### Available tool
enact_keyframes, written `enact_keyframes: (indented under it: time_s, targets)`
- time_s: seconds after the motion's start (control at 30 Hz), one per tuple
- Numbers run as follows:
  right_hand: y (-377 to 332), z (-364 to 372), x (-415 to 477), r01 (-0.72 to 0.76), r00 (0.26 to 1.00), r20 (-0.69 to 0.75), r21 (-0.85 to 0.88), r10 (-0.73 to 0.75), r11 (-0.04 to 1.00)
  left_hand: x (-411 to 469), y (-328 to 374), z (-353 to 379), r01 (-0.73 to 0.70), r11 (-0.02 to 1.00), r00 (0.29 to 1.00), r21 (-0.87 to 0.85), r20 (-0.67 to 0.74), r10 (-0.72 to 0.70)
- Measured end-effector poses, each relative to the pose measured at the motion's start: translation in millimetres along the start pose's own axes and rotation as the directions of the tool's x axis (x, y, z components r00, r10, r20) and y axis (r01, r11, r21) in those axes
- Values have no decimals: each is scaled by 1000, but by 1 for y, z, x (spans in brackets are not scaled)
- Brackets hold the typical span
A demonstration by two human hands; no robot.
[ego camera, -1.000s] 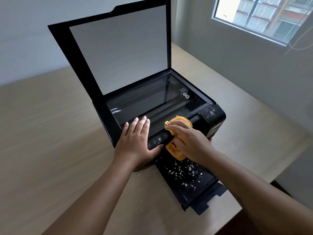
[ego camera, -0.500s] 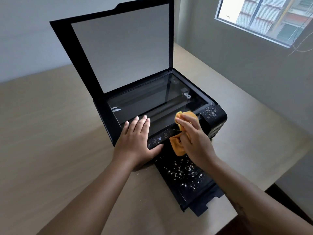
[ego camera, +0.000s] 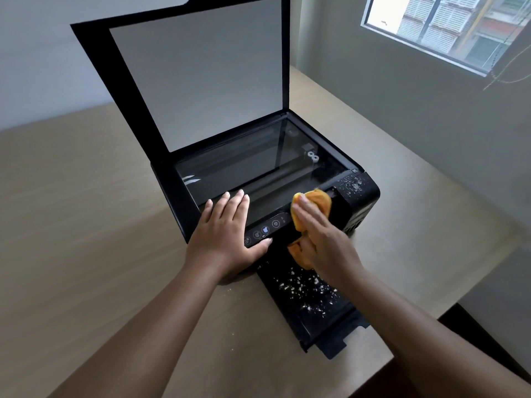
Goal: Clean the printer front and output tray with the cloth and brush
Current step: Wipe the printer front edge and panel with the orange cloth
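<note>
Two contacts on printer (ego camera: 359, 202): left hand (ego camera: 227, 234) flat, fingers straight, bracing front corner; right hand (ego camera: 321, 239) presses cloth (ego camera: 319, 201) on front panel, fingers extended. Risk: strokes push white debris (ego camera: 352, 185) onto output tray (ego camera: 324, 320) or trigger control buttons (ego camera: 264, 231).

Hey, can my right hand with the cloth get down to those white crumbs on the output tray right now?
Probably yes. The right hand presses the cloth on the printer front right by the output tray, and nothing lies over the crumbs.
</note>
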State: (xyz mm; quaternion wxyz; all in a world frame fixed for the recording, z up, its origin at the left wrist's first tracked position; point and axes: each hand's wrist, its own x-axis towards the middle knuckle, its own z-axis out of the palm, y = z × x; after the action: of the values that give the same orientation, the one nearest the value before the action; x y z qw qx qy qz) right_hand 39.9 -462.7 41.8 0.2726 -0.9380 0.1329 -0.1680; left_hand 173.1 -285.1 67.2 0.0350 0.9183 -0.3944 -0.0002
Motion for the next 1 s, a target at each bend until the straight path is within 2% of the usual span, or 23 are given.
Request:
enact_keyframes:
  time_s: [0.07,0.1,0.2,0.23,0.37,0.47,0.57,0.7,0.8,0.9,1.0]
  targets:
    - [2,-2,-7,93,994,52,6,-93,996,1,1,0,-1,1000,1000,-7,-2,1]
    - [6,-5,-7,75,997,38,-17,-74,997,0,1,0,-1,1000,1000,-10,-3,1]
    - [9,-8,0,-117,988,-108,-24,114,993,0,1,1,-2,1000,1000,-8,-2,2]
    - [4,-5,0,-123,987,-103,0,122,992,0,0,1,-2,1000,1000,-7,-2,2]
    - [-25,8,-7,20,1000,8,89,-21,996,0,0,0,-5,1000,1000,-14,2,5]
    - [-41,7,-1,19,999,42,56,-22,998,1,0,1,-12,1000,1000,-14,0,12]
    - [-48,4,5,110,994,21,-10,-110,994,0,1,0,-10,1000,1000,-26,9,10]
    - [-29,-5,-1,-22,999,26,-70,24,997,-2,3,-3,-2,1000,1000,-20,15,2]
    - [-38,-2,2,9,999,48,-26,-8,1000,-1,1,-3,-2,1000,1000,-23,11,2]
    - [-58,7,3,122,982,159,-87,-107,989,-2,-1,-2,-11,999,1000,-38,28,12]
    - [-46,5,0,101,993,80,-130,-91,986,-2,2,-2,-11,999,1000,-43,19,12]
